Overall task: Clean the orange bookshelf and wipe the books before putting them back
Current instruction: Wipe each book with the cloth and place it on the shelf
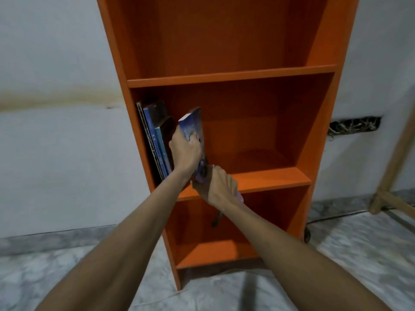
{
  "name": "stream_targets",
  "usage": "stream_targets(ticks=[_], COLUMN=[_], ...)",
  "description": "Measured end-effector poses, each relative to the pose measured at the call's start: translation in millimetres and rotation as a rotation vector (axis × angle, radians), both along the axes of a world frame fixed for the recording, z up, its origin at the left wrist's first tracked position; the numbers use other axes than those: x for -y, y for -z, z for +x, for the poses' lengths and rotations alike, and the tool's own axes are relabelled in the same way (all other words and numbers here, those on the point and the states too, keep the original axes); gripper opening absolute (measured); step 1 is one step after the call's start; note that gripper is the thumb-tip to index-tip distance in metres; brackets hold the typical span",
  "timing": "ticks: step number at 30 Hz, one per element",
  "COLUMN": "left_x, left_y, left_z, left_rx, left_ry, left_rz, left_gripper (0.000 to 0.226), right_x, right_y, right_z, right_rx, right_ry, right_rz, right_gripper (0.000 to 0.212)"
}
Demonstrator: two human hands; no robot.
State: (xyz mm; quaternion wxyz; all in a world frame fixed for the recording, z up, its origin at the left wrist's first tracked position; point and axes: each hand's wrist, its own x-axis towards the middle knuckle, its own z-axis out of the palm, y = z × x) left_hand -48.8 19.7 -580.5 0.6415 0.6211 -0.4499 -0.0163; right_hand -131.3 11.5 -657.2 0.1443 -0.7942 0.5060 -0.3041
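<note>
The orange bookshelf [224,77] stands against a pale wall. On its middle shelf, several books [157,140] lean upright against the left side wall. My left hand [185,151] grips a blue book [193,122] by its spine, holding it upright just right of those books. My right hand [216,185] holds the same book's lower end at the shelf's front edge, and a bit of pale purple cloth [240,196] shows under its palm.
The upper and lower shelves hold no books. A wooden frame [390,176] stands at the right on the marble floor [45,277]. A dark cable [332,217] runs along the floor behind the shelf. A rough hole [354,126] is in the wall at right.
</note>
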Motion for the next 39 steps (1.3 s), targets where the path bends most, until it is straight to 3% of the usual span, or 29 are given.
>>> stream_targets(ticks=[8,17,19,21,23,24,26,29,32,36,39], left_x=[16,15,13,13,8,6,-2,-11,-17,-25,-31], left_y=[8,17,22,30,33,34,32,26,22,29,45], left_z=[46,52,55,63,71,74,74,67,57,17,-34], left_rx=[0.09,0.294,0.511,0.884,1.225,1.294,1.275,1.245,1.203,1.126,1.074], left_ry=[-0.1,-0.089,-0.138,-0.292,-0.421,-0.437,-0.421,-0.429,-0.428,-0.325,-0.214], left_rz=[0.123,0.178,0.12,0.064,0.195,0.294,0.444,0.521,0.525,0.471,0.457], left_gripper=[0.04,0.068,0.074,0.075,0.062,0.054,0.049,0.052,0.056,0.051,0.046], right_x=[28,34,34,34,34,33,31,25,16,-3,-23], right_y=[20,32,30,27,25,24,22,19,13,7,13], right_z=[61,69,70,68,66,66,64,55,32,-27,-88], right_rx=[0.045,-0.009,-0.024,-0.034,-0.049,-0.062,-0.083,-0.116,-0.141,-0.107,-0.099], right_ry=[-0.03,-0.022,-0.026,-0.03,-0.041,-0.048,-0.048,-0.029,-0.007,0.037,0.155], right_rz=[-0.011,0.044,0.058,0.074,0.095,0.107,0.125,0.136,0.137,0.144,0.172], right_gripper=[0.039,0.031,0.033,0.031,0.032,0.034,0.034,0.041,0.044,0.018,0.032])
